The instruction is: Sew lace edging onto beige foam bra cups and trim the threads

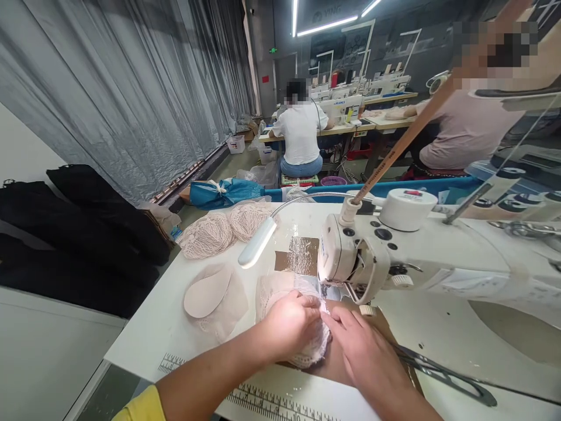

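Note:
A pale lace cup [313,345] lies at the needle of a white sewing machine [350,251], its stitched edge facing right. Curled fingers of my left hand [291,321] press and grip the lace beside the presser foot. My right hand [362,339] holds the cup's right edge with its fingertips, the other fingers stretched over the brown board [335,356]. The thumb of that hand is mostly hidden. Left of the work lies a smooth beige cup pad [208,295] on a sheer piece of fabric [234,304].
Lace cups [208,234] are piled at the table's back left. A lamp [258,242] on a bent neck hangs over the table. Black metal scissors [451,377] lie right of my right hand. Printed rulers [263,403] mark the front edge. Two people [300,137] sit at machines beyond.

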`<state>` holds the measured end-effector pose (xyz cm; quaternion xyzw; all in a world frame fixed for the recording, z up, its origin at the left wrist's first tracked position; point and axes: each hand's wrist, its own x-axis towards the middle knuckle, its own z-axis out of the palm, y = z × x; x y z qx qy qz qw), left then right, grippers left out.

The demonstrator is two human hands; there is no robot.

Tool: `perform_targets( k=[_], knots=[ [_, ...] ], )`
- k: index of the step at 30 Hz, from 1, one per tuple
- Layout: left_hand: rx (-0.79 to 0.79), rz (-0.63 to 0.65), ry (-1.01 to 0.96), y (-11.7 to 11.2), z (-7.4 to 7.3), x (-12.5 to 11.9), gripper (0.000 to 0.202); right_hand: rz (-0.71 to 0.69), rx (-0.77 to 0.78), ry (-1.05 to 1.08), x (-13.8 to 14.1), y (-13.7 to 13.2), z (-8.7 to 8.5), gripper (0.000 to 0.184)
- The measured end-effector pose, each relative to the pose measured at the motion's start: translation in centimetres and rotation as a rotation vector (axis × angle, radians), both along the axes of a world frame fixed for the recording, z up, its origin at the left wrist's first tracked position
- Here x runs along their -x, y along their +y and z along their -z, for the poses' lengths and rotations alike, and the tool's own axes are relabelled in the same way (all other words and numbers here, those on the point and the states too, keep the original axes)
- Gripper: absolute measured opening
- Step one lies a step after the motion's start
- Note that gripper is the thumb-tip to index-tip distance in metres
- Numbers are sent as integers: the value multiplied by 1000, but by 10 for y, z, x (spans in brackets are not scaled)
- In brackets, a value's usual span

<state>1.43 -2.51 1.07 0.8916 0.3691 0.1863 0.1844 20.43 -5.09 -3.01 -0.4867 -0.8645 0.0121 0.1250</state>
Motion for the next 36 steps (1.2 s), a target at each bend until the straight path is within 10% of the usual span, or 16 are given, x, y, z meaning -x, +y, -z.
perform_targets(
  k=[6, 23, 36],
  knots=[
    [-155, 4, 105, 15, 35, -2, 33, 71, -75, -64, 3, 8, 9, 61],
    [-154, 26, 90, 33, 36, 4, 37, 95, -86, -102, 4, 11, 12, 57],
    [-116, -205, 120, 26, 30, 4, 41, 51, -142, -33, 0, 10, 4, 52]
  ],
)
